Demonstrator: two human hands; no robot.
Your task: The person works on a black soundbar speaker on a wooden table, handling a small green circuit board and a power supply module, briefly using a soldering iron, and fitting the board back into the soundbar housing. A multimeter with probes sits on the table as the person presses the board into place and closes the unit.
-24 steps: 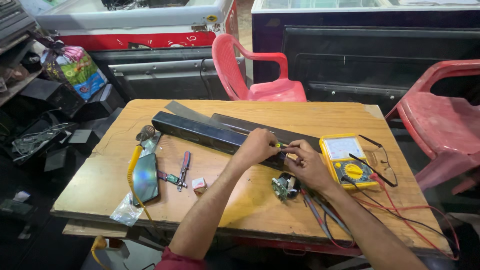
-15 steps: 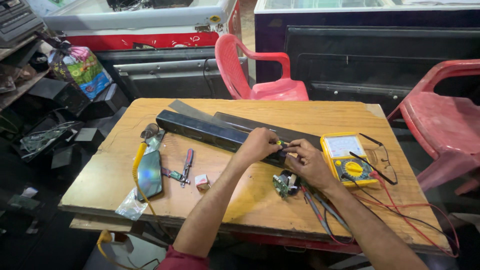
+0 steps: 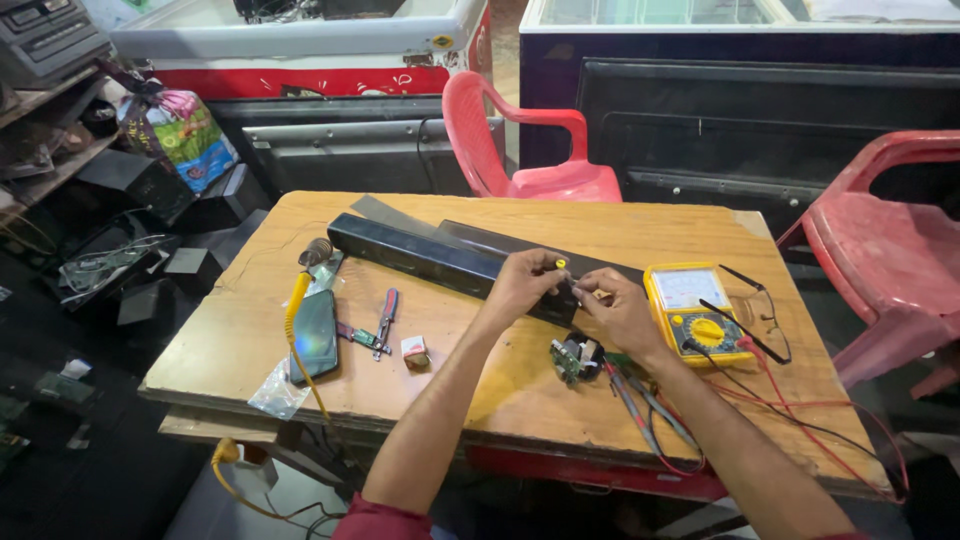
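Observation:
My left hand [image 3: 522, 285] grips the right end of a long black bar-shaped device [image 3: 415, 255] that lies slantwise across the wooden table [image 3: 240, 340]. My right hand [image 3: 622, 312] meets it at that same end, fingers pinched on a small yellow-tipped tool [image 3: 561, 264] that points at the bar. The fingertips hide exactly what the tool touches. A small circuit board with wires [image 3: 573, 358] lies just in front of both hands.
A yellow multimeter [image 3: 700, 312] with red and black leads and a pair of glasses [image 3: 752, 300] lie to the right. A phone [image 3: 315, 335], pliers [image 3: 383, 322], a small box [image 3: 414, 350] and a soldering iron [image 3: 312, 256] lie to the left. Red plastic chairs [image 3: 545, 170] [image 3: 890, 235] stand behind.
Both hands stay at the bar's right end with only small finger movements. The view has shifted slightly.

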